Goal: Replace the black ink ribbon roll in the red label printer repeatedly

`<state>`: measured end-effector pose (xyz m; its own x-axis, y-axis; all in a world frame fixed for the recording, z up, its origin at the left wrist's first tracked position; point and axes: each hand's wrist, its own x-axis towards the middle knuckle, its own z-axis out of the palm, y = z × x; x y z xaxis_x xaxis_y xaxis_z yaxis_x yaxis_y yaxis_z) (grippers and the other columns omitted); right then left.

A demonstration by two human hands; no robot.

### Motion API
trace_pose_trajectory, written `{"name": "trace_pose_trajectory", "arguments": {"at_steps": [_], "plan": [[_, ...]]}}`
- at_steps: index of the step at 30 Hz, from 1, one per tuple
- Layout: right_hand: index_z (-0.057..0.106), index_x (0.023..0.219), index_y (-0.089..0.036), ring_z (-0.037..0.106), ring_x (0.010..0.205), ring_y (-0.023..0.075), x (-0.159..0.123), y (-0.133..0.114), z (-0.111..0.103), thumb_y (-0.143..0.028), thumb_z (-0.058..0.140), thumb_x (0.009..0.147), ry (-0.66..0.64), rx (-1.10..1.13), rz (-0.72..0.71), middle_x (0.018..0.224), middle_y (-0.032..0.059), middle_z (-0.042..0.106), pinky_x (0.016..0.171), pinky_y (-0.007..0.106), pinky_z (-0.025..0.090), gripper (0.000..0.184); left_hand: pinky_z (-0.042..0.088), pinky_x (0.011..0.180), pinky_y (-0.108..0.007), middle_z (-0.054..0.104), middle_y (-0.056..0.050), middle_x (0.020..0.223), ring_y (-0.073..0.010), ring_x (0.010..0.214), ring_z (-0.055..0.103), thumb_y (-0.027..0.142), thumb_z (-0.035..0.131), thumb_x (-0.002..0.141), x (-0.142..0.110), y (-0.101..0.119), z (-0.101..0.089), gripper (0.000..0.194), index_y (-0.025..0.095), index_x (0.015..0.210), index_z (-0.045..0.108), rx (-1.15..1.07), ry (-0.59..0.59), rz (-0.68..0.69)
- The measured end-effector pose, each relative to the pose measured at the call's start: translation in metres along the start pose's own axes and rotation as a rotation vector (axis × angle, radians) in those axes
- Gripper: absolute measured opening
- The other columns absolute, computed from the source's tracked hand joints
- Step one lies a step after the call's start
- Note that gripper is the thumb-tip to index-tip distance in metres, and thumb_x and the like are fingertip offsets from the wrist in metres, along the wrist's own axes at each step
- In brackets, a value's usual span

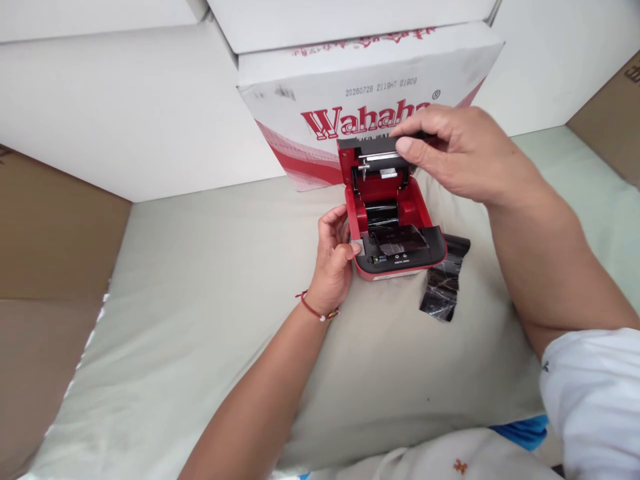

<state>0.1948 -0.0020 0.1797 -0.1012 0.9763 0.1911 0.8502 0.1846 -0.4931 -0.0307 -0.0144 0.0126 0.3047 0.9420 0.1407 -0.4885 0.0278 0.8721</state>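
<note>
A small red and black label printer (354,220) with its lid raised rests on the pale green cloth. Inside lies a roll of glossy black ribbon (383,213), and a black strip of film (403,239) stretches over the front panel. My left hand (336,250) grips the printer's left side, thumb on its front corner. With thumb and fingers, my right hand (453,150) pinches the top edge of the upright lid (377,148). A loose torn piece of black ribbon (445,283) lies on the cloth by the printer's right front corner.
Behind the printer stands a white and red Wahaha carton (280,100). White boxes (100,107) are stacked around it. Brown cardboard boxes stand at the left (50,267) and far right (610,120). Pale green cloth (200,267) covers the surface. Something blue (523,432) shows near my lap.
</note>
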Motion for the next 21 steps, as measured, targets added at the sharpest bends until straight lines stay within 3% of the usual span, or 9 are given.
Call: {"name": "trace_pose_trajectory", "arguments": {"at_steps": [9,15,18,21], "plan": [[0.087,0.124,-0.037,0.076,0.123,0.0261,-0.015,-0.007,-0.033,-0.033,0.058,0.107,-0.103,-0.191,-0.088,0.128,-0.0039,0.086,0.103,0.047,0.054,0.034,0.049,0.126,-0.045,0.063,-0.003,0.152,-0.03,0.148,0.057,0.056,0.097,0.077,-0.003,0.005,0.0,0.068,0.035,0.135,0.067,0.028,0.006,-0.015],[0.087,0.109,-0.029,0.075,0.094,0.0206,-0.017,-0.007,-0.034,-0.014,0.06,0.103,-0.434,-0.238,-0.308,0.112,-0.0006,0.085,0.089,0.039,0.057,0.032,0.037,0.138,-0.05,0.056,0.002,0.165,-0.0321,0.165,0.043,0.057,0.092,0.082,-0.008,0.005,0.006,0.08,0.049,0.153,0.057,0.101,0.078,0.076],[0.084,0.094,-0.025,0.07,0.084,0.0193,-0.018,-0.012,-0.026,-0.01,0.058,0.099,-0.55,-0.334,-0.294,0.101,0.0007,0.082,0.077,0.035,0.051,0.03,0.034,0.141,-0.049,0.058,0.003,0.163,-0.0324,0.168,0.04,0.059,0.088,0.087,-0.01,0.007,0.009,0.069,0.048,0.15,0.062,0.145,0.092,0.122],[0.079,0.084,-0.023,0.07,0.086,0.0225,-0.02,-0.016,-0.021,-0.009,0.057,0.097,-0.56,-0.342,-0.225,0.097,0.004,0.081,0.079,0.036,0.049,0.029,0.038,0.138,-0.046,0.064,0.002,0.157,-0.0336,0.163,0.045,0.059,0.085,0.088,-0.011,0.009,0.009,0.059,0.041,0.142,0.072,0.161,0.083,0.103]]}}
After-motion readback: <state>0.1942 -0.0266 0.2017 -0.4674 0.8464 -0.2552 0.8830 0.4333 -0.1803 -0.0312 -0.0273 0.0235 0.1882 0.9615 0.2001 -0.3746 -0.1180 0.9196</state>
